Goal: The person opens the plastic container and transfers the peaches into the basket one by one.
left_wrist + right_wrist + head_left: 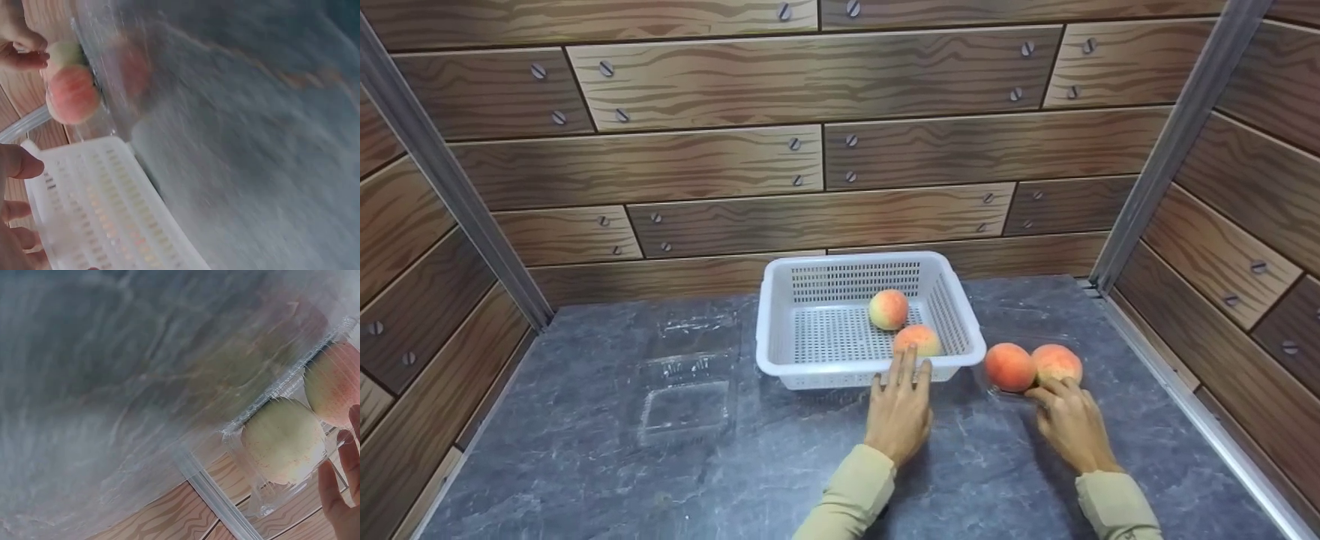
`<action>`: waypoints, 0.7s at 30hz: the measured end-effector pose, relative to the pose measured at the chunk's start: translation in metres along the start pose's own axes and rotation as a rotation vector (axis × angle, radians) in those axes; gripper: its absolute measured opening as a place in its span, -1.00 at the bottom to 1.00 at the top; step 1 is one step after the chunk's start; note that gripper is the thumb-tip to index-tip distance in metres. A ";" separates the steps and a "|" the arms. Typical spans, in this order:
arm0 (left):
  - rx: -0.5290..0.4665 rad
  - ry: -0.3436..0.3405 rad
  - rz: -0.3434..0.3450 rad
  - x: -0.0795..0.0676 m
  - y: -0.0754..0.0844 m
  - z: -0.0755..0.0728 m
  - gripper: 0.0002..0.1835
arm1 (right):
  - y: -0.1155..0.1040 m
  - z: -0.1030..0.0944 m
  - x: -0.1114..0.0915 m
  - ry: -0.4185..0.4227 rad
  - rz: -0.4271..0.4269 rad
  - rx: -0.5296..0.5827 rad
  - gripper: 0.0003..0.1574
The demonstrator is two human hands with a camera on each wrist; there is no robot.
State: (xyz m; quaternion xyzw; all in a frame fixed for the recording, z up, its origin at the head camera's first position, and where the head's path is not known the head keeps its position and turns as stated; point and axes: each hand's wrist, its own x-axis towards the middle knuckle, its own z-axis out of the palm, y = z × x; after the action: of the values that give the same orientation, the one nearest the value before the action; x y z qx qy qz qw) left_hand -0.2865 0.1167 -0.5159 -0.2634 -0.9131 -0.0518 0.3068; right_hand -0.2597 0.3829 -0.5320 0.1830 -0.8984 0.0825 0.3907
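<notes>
A white slotted plastic basket (851,369) holds two peaches, one toward the middle (889,309) and one by the front right rim (919,340). Over that front rim reaches my left hand (898,416), fingers spread and nearly straight, fingertips overlapping the nearer peach; contact cannot be told. To the basket's right, a clear plastic tray (259,499) carries two more peaches, a redder one (1010,367) and a paler one (284,439). My right hand (1071,421) is at the near side of the paler peach, its fingers loosely bent beside the tray's edge and not wrapped round the fruit.
Clear plastic trays (686,405) lie on the dark marbled tabletop (780,480) left of the basket. Wood-patterned walls (720,165) enclose the back and sides, with metal posts (1174,142) at the corners. A metal strip (1200,420) edges the table's right side.
</notes>
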 end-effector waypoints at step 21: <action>0.142 0.087 -0.008 -0.032 -0.075 -0.035 -0.53 | 0.017 -0.003 0.000 0.000 0.074 0.001 -0.72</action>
State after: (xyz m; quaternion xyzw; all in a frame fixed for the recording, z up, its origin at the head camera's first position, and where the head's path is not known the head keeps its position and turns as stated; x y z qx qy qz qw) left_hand -0.2848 0.0288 -0.5020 -0.2348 -0.9014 0.0004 0.3639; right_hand -0.2645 0.3993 -0.5304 0.1498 -0.9045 0.0975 0.3873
